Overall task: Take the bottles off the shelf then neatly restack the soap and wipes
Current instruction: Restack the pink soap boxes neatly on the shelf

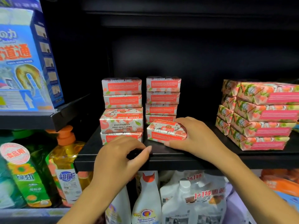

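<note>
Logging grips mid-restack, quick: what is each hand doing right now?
Left hand: fingers curled at the front of the shelf; any hold cannot be told.
Right hand: grips a soap bar.
</note>
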`<state>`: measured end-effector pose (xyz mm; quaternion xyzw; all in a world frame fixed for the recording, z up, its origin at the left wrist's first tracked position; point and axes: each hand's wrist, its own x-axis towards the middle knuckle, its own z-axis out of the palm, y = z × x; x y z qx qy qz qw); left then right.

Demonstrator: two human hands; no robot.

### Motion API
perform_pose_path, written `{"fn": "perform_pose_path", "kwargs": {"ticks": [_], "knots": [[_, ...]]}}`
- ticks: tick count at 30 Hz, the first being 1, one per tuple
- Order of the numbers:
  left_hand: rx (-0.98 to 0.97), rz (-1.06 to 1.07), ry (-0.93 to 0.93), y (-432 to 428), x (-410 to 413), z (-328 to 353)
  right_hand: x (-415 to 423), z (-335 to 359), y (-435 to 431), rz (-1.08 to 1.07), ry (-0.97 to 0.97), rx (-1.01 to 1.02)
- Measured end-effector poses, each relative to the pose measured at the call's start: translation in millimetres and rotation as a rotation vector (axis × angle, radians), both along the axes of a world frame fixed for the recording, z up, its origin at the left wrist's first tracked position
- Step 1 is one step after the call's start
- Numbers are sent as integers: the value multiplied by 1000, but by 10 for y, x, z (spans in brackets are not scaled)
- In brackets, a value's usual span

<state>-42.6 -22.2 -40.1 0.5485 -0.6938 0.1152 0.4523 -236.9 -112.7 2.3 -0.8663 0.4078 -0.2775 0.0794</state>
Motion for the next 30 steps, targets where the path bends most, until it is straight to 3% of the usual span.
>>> {"fn": "perform_pose_path", "kwargs": {"ticks": [5,9,13,17,19,26,30], "knots": [[-12,-95,283,82,-22,113,-96,-34,124,23,-103,-333],[134,-213,510,130,-115,232,-136,17,287,240,-285,-395],[220,-449,654,126,-224,357,-72,11,399,302,-263,-528],[89,-426,572,118,-171,320,-168,21,412,346,-169,-296],[56,-421,541,117,-151,290,-207,29,394,348,-164,-276],[103,-509,601,104,-135,316,-159,-10,388,248,-322,-706],[121,-513,580,147,-148,332,-138,1,399,245,-287,-847]]}}
